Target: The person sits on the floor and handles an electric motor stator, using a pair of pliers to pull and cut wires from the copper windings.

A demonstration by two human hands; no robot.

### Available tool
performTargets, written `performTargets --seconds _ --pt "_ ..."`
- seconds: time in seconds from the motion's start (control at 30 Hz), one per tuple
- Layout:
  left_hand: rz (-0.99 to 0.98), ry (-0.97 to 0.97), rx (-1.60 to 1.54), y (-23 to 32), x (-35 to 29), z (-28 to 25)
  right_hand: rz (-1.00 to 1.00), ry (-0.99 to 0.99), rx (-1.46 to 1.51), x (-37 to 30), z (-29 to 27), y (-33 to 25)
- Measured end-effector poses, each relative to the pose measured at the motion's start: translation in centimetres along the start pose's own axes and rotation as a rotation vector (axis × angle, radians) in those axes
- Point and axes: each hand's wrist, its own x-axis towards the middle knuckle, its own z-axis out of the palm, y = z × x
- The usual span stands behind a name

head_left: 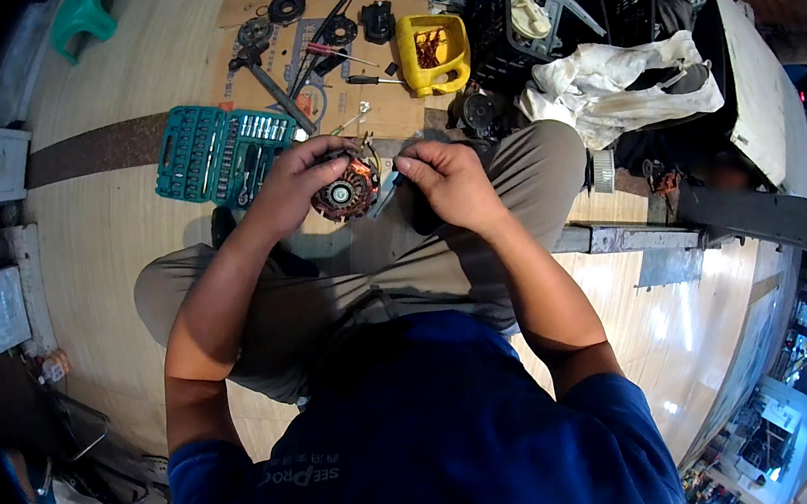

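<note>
My left hand (pixel 302 182) is closed around the rim of a round motor stator (pixel 344 193) with copper windings and a pale hub in its middle. Short wire leads (pixel 372 153) stand up from its upper right side. Just right of it, my right hand (pixel 447 182) has its thumb and fingers pinched together. What the pinch holds is too small to tell. A slim tool with a dark blue handle (pixel 397 182) shows beside those fingers; whether they grip it I cannot tell. Both hands are above the floor, between my bent knees.
A teal socket set case (pixel 200 156) lies open at left. Cardboard (pixel 237 0) beyond bears a hammer (pixel 275 91), screwdrivers (pixel 374 79) and round motor parts (pixel 287 7). A cut yellow jug (pixel 451 37) holds reddish bits. Black crates (pixel 496 24) and white cloth (pixel 594 77) stand right.
</note>
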Motion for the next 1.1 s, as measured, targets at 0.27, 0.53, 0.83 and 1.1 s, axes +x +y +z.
performTargets --seconds 0.27,0.53,0.83,1.1 --pt "-0.02 -0.019 -0.468 -0.7 1.0 -1.7 0.082 0.038 0.043 0.0 -0.7 1.6" --pt "0.172 0.191 -0.706 -0.7 1.8 -2.1 0.046 -0.28 0.006 -2.9 0.4 -0.7" --pt "0.25 0.338 0.367 -1.8 1.8 -3.2 -0.007 -0.203 -0.025 -3.2 -3.3 -6.2" --pt "0.01 -0.276 -0.333 -0.5 1.8 -4.2 0.079 0.107 -0.164 -0.6 -8.3 -1.7"
